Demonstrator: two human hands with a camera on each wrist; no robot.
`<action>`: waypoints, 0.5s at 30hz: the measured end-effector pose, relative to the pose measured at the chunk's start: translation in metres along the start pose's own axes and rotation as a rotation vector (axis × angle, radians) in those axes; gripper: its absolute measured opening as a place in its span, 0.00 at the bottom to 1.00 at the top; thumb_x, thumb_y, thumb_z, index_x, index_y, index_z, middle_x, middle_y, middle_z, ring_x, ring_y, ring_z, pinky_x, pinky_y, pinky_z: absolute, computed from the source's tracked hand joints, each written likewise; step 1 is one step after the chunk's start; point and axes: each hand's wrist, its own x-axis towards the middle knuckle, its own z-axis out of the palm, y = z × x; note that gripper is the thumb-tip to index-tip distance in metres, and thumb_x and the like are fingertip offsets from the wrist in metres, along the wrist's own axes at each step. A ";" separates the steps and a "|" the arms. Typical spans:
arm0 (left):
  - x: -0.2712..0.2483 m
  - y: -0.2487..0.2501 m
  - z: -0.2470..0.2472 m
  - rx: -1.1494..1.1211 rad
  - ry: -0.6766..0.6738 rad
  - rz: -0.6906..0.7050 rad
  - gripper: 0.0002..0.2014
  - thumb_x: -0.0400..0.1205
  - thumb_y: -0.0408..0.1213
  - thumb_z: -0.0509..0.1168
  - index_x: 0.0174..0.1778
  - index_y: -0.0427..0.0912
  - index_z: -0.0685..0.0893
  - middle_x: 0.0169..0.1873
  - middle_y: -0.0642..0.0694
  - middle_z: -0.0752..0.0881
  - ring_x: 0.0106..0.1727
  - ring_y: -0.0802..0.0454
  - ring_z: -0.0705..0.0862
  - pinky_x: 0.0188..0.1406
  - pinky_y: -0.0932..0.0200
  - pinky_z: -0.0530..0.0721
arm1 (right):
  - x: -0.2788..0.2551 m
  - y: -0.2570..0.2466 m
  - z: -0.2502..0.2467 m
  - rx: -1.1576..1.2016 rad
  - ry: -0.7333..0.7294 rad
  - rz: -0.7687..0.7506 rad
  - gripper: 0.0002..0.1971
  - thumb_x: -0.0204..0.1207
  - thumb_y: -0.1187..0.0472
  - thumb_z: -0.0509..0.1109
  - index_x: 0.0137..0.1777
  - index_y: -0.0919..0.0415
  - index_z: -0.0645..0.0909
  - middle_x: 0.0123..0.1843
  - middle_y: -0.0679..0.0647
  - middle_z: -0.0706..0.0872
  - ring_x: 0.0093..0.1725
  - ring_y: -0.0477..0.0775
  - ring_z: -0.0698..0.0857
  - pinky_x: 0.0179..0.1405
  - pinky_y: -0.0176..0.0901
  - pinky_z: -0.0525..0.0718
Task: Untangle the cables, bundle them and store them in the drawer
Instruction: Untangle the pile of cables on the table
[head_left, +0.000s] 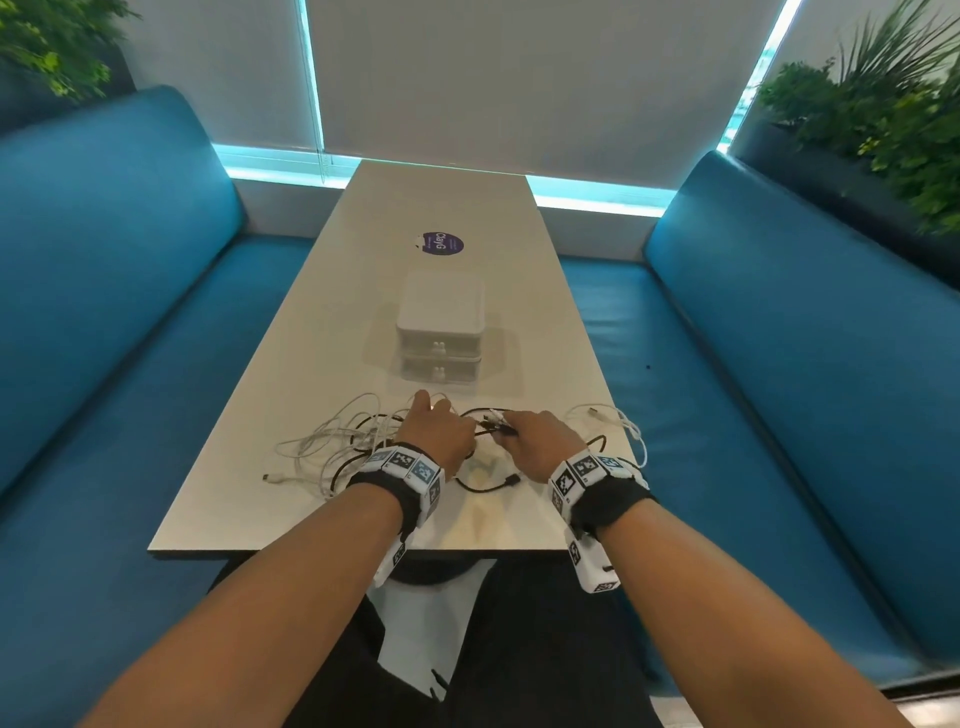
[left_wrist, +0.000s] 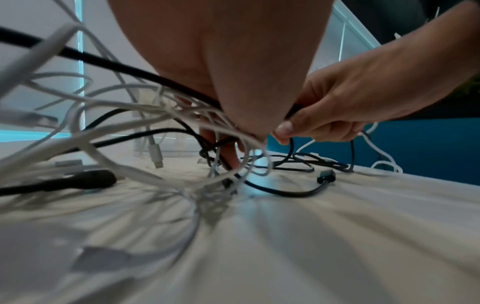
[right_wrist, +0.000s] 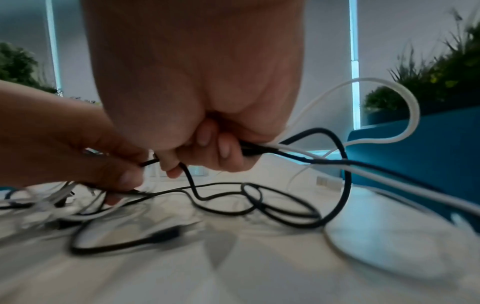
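Observation:
A tangle of white cables (head_left: 332, 441) and black cables (head_left: 488, 486) lies on the near end of the white table (head_left: 363, 249). My left hand (head_left: 439, 428) reaches into the middle of the tangle; its fingers (left_wrist: 230, 154) pass down through the loops, and thumb and fingers pinch a thin black cable (right_wrist: 166, 192). My right hand (head_left: 530, 439) sits just to its right, its fingers (right_wrist: 223, 149) curled round a black cable (right_wrist: 335, 162) and a white cable (right_wrist: 384, 174) together. A white two-drawer unit (head_left: 441, 332) stands behind the hands, both drawers closed.
Blue bench seats (head_left: 130, 312) run along both sides of the table. A purple sticker (head_left: 441, 243) sits farther up the table. A white loop with a plug (head_left: 618, 421) trails toward the right table edge. Loose black plug ends (left_wrist: 326, 175) lie near the front.

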 end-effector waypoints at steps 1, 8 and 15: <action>-0.001 -0.002 0.000 0.008 -0.015 -0.012 0.09 0.87 0.41 0.56 0.56 0.48 0.82 0.47 0.47 0.88 0.60 0.43 0.76 0.67 0.40 0.63 | 0.000 0.001 -0.002 -0.038 0.006 0.015 0.14 0.84 0.45 0.59 0.61 0.48 0.81 0.52 0.57 0.86 0.50 0.62 0.86 0.51 0.53 0.85; -0.001 -0.009 0.002 -0.063 -0.048 -0.028 0.11 0.81 0.32 0.59 0.58 0.48 0.79 0.53 0.49 0.85 0.64 0.44 0.75 0.73 0.35 0.59 | -0.001 0.023 -0.013 -0.167 0.047 0.097 0.14 0.86 0.46 0.57 0.58 0.51 0.81 0.51 0.56 0.86 0.48 0.60 0.85 0.47 0.51 0.84; -0.002 -0.006 0.001 -0.045 -0.063 -0.048 0.13 0.86 0.45 0.58 0.63 0.46 0.79 0.55 0.48 0.87 0.66 0.43 0.75 0.75 0.35 0.57 | -0.005 0.030 -0.016 -0.204 0.063 0.109 0.15 0.86 0.45 0.57 0.59 0.51 0.81 0.52 0.55 0.87 0.50 0.60 0.85 0.43 0.47 0.79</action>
